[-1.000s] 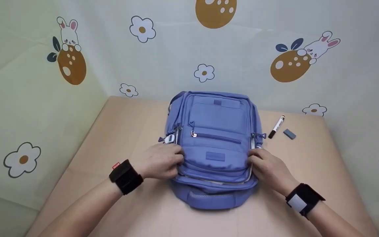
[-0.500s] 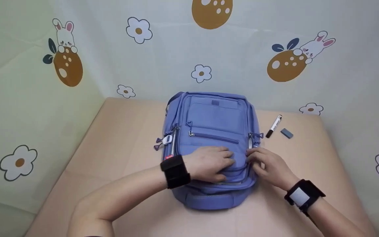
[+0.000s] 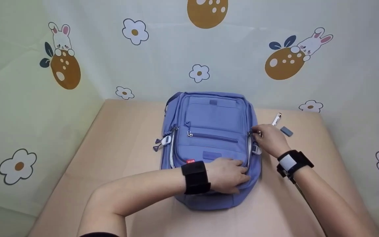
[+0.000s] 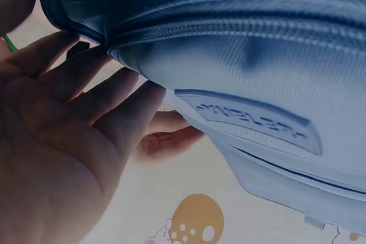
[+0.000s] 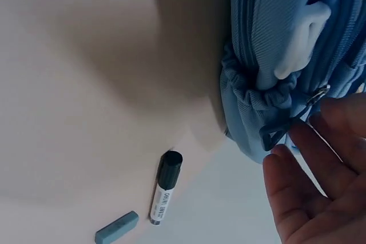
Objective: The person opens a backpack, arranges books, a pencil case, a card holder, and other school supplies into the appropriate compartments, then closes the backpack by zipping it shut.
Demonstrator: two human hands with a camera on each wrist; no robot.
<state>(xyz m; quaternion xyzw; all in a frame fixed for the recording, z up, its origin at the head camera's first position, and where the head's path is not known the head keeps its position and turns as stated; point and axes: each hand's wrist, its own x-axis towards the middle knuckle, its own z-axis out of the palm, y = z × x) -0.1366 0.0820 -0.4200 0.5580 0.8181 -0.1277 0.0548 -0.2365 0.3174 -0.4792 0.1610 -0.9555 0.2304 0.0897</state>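
Note:
A blue backpack (image 3: 215,115) lies front side up on the table, its side zippers partly undone. Across its lower front rests my left hand (image 3: 227,174), fingers stretched out; in the left wrist view those fingertips touch the fabric by a zipper seam (image 4: 189,30). My right hand (image 3: 270,138) is at the bag's right side, where thumb and forefinger pinch a zipper pull (image 5: 274,132), seen in the right wrist view. A white clip-like piece (image 5: 306,41) shows on the bag beside it. The bag's lower front is partly hidden by my left hand.
A black-and-white marker (image 3: 276,119) and a small blue-grey eraser-like block (image 3: 286,131) lie right of the bag, close to my right hand. A patterned curtain (image 3: 163,59) hangs behind the table (image 3: 120,131).
My left hand has left the bag's left side and moved right across its lower front, fingers spread. My right hand has moved up the right side to the zipper pull.

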